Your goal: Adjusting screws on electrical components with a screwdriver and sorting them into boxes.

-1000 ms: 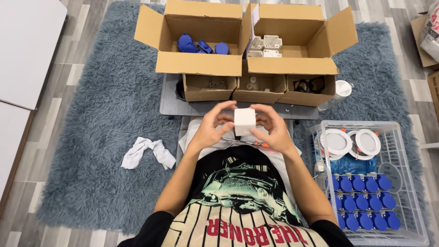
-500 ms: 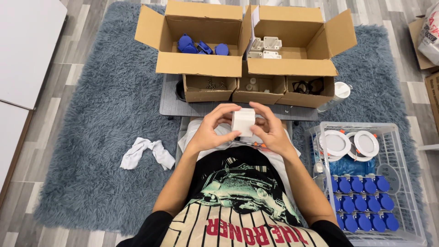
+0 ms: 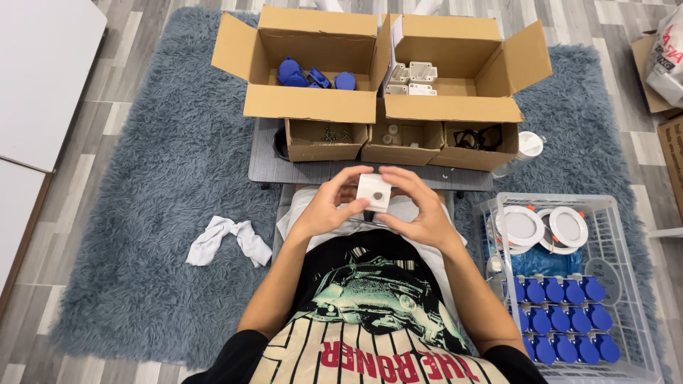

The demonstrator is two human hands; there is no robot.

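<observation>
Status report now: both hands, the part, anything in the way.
Left hand and right hand both grip the small white square part, held over the lap. Dark round spot faces up. Nothing between hands and part.

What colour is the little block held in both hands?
White, with a small dark round spot on its face; the white block shows in the head view.

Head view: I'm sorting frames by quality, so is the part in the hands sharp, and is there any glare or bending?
Head view: even, soft light with faint shadows; white part between left hand and right hand is sharp enough to show a dark dot; no strong glare; floor planks splay toward the edges.
</observation>
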